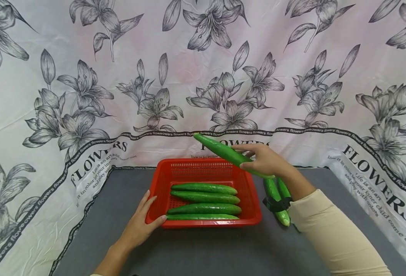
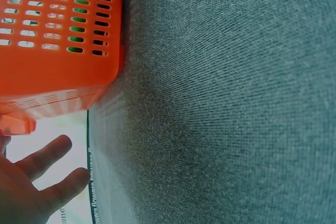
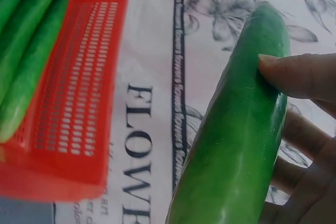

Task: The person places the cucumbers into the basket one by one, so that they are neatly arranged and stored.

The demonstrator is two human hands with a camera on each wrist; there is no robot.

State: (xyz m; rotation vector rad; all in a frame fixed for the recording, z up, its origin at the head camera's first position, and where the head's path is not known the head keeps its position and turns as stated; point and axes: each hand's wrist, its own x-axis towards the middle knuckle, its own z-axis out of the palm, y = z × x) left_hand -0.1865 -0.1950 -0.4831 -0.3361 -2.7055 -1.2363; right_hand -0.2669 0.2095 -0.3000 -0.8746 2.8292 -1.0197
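My right hand (image 1: 266,159) holds a green cucumber (image 1: 220,149) above the back right of a red plastic basket (image 1: 256,209). In the right wrist view, the thumb (image 3: 299,75) presses one side of the cucumber (image 3: 231,140) and the fingers lie against the other. At the basket's front left corner, my left hand (image 1: 141,222) rests with spread fingers, the thumb at the front rim. Two straight fingers (image 2: 52,156) of it stand off the basket (image 2: 58,72) in the left wrist view. Several cucumbers (image 1: 204,197) lie side by side inside the basket.
More cucumbers (image 1: 281,218) lie on the grey tabletop (image 1: 203,253) right of the basket, partly hidden under my right wrist. A black strap (image 1: 277,204) is at that wrist. Behind the table hangs a white curtain (image 1: 175,76) printed with flowers and lettering.
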